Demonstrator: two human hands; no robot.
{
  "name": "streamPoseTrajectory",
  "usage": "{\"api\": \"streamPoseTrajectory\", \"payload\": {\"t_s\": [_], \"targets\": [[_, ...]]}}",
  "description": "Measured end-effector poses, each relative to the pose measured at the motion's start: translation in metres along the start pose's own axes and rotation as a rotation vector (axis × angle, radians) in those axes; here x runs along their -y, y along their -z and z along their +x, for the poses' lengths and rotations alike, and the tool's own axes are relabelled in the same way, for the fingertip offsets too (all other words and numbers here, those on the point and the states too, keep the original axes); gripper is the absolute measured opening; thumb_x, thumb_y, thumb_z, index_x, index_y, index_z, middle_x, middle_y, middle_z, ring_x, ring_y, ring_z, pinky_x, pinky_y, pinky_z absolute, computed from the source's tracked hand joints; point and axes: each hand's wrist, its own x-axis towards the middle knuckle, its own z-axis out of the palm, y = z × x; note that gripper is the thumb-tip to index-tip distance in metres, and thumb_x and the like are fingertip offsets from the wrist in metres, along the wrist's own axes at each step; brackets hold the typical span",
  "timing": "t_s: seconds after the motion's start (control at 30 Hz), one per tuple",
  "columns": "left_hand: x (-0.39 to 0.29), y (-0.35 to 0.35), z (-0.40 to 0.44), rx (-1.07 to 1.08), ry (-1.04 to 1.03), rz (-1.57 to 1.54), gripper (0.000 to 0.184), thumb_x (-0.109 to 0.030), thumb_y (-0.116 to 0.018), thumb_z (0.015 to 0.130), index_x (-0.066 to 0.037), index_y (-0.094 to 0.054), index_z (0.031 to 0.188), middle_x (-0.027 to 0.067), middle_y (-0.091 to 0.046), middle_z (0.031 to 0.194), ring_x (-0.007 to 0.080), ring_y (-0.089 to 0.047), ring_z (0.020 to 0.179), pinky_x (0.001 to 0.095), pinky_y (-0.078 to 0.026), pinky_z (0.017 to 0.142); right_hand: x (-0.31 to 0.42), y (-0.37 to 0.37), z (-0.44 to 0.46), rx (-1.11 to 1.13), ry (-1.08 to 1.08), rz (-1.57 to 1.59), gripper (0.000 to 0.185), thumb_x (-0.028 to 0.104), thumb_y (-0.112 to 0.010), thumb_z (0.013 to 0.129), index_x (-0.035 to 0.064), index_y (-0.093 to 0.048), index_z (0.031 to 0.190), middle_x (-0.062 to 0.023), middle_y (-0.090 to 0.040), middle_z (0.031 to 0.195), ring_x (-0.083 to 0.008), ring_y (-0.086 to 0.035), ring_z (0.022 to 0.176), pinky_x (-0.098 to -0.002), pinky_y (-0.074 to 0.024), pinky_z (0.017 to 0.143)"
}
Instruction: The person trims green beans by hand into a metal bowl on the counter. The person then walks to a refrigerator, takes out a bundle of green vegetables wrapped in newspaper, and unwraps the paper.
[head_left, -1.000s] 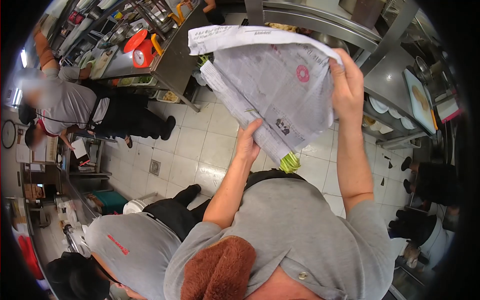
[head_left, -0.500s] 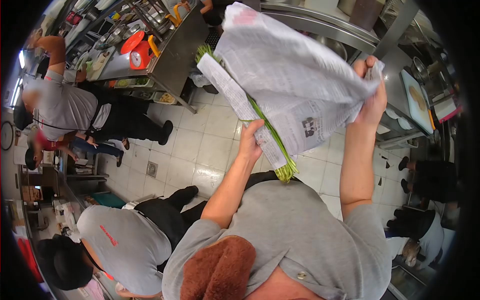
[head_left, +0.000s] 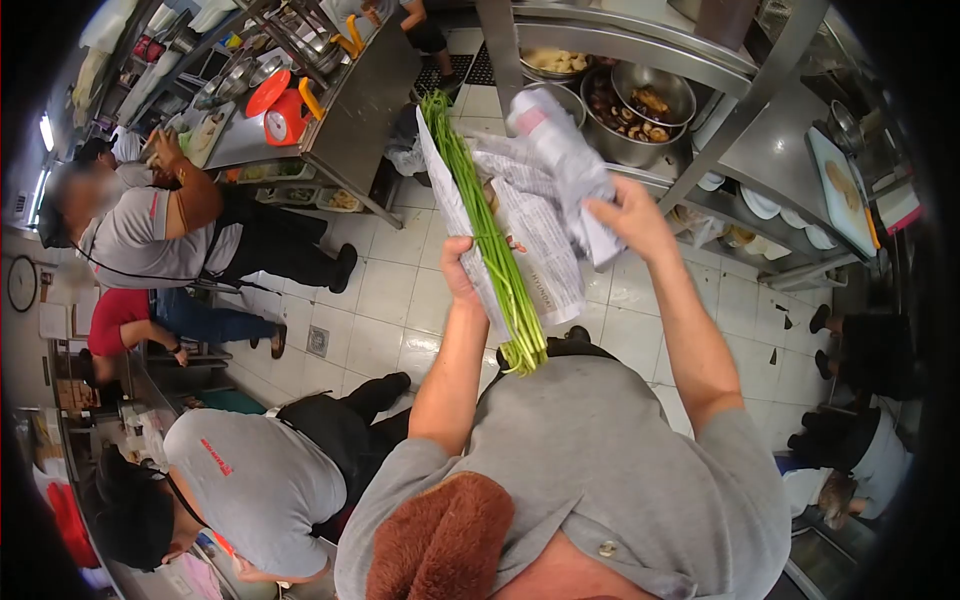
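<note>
A long bunch of green chives (head_left: 490, 240) lies slanted across newspaper (head_left: 548, 255) in front of my body, its pale cut ends toward me. My left hand (head_left: 461, 272) is closed round the bunch and the paper from the left side, and part of its fingers is hidden behind them. To the right, my right hand (head_left: 637, 220) is closed on a bunched-up part of the newspaper (head_left: 570, 150), beside the stalks and apart from them. Most of the chives' length lies uncovered.
Steel shelving (head_left: 640, 40) at the front right holds a pot of mushrooms (head_left: 622, 125) and bowls. A red scale (head_left: 286, 122) stands on a steel table at the left. Co-workers stand close on my left, one in a grey shirt (head_left: 255, 490). The floor is tiled (head_left: 400, 300).
My right hand has moved left and gathered the spread newspaper sheet into a crumpled bunch. The chives, mostly covered before, now show along their length. My left hand has shifted slightly left.
</note>
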Motion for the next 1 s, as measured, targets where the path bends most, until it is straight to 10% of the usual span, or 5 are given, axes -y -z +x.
{"api": "streamPoseTrajectory", "payload": {"t_s": [0.33, 0.67, 0.87, 1.0], "targets": [[-0.006, 0.002, -0.001, 0.026, 0.006, 0.073, 0.084, -0.032, -0.058, 0.062, -0.005, -0.039, 0.139, 0.0101, -0.051, 0.133, 0.0276, -0.066, 0.084, 0.0470, -0.057, 0.067, 0.029, 0.014, 0.006, -0.237, 0.240, 0.255, 0.022, 0.010, -0.062, 0.089, -0.0030, -0.061, 0.107, -0.0027, -0.067, 0.095, -0.0070, -0.059, 0.081, -0.0231, -0.0471, 0.073], [-0.009, 0.017, -0.001, -0.020, 0.170, -0.149, 0.060, -0.023, -0.057, 0.067, 0.001, -0.053, 0.122, 0.0168, -0.066, 0.099, 0.0305, -0.067, 0.082, 0.0439, -0.055, 0.080, 0.038, -0.012, 0.002, -0.161, 0.238, 0.000, 0.027, 0.022, -0.063, 0.087, -0.0033, -0.064, 0.096, 0.0032, -0.059, 0.071, -0.0047, -0.050, 0.061, -0.0261, -0.0392, 0.052], [-0.022, 0.023, -0.014, -0.137, 0.074, -0.008, 0.046, -0.019, -0.062, 0.076, 0.004, -0.055, 0.115, 0.0159, -0.066, 0.100, 0.0293, -0.067, 0.085, 0.0418, -0.057, 0.080, -0.015, -0.110, 0.017, -0.028, 0.402, -0.636, 0.016, 0.012, -0.065, 0.075, -0.0029, -0.062, 0.081, -0.0232, -0.060, 0.076, -0.0388, -0.060, 0.069, -0.0443, -0.0467, 0.062], [-0.051, 0.048, -0.028, -0.262, 0.027, 0.095, 0.039, -0.016, -0.063, 0.082, 0.006, -0.054, 0.113, 0.0169, -0.065, 0.097, 0.0271, -0.067, 0.084, 0.0391, -0.057, 0.079, -0.018, -0.153, 0.041, 0.154, 0.396, -0.672, 0.016, 0.013, -0.065, 0.075, -0.0027, -0.063, 0.078, -0.0225, -0.062, 0.079, -0.0425, -0.059, 0.076, -0.0486, -0.0458, 0.066]]}}
